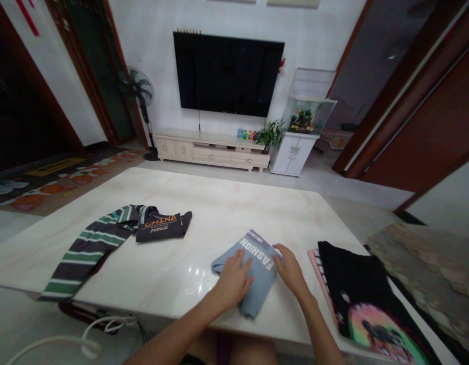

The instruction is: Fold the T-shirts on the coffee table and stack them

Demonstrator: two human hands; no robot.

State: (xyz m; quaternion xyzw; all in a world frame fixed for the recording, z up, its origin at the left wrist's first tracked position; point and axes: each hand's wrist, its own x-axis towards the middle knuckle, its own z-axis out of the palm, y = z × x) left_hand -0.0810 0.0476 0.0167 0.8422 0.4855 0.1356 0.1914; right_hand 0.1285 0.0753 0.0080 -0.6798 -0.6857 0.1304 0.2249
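In the lower centre of the frame we press a folded light-blue T-shirt (262, 261) with white FASHION lettering onto the marble table (219, 203), close to its near edge. Our left hand (232, 278) lies flat and open on the left half of the cloth, fingers spread, gripping nothing. Our right hand (291, 271) lies open too, its fingers resting on the right edge of the fold. The tabletop looks glossy, so we judge that a sideways push from either palm could slide the whole bundle and skew or open the fold. Its lower corner sits near enough to the table edge to droop over. At the right, the black printed T-shirt (363, 299) lies near our right wrist, and a wide sweep of the forearm could drag it. The striped shirt (90, 243) at the left already hangs off the table and could slip to the floor.
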